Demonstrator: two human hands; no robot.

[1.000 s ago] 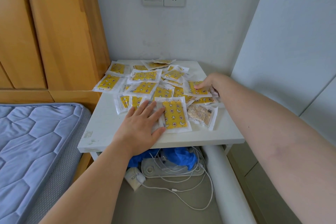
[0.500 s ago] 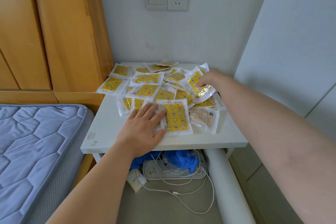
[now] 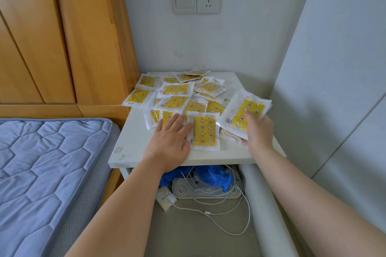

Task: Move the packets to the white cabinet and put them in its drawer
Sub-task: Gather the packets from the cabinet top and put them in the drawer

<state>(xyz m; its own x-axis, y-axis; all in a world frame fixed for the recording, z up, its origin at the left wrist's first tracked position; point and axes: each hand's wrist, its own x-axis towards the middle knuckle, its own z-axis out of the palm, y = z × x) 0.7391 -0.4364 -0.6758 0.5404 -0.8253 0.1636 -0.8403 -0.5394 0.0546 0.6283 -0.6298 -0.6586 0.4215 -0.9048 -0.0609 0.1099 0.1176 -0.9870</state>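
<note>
Packets [image 3: 177, 89] litter the table [image 3: 133, 142], left hand [image 3: 169, 142] flat on front packet [image 3: 203, 131], right hand [image 3: 259, 129] gripping raised packet [image 3: 246, 110].

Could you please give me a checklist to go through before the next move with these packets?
1. Grip: the right hand grips the lifted packet, off the table: ok.
2. Second grasp: not ok; the left hand lies flat, fingers touching the front packet.
3. Table emptied: not ok; the other packets lie spread across it.
4. The cabinet drawer open and ready: cannot tell; out of view.
</note>
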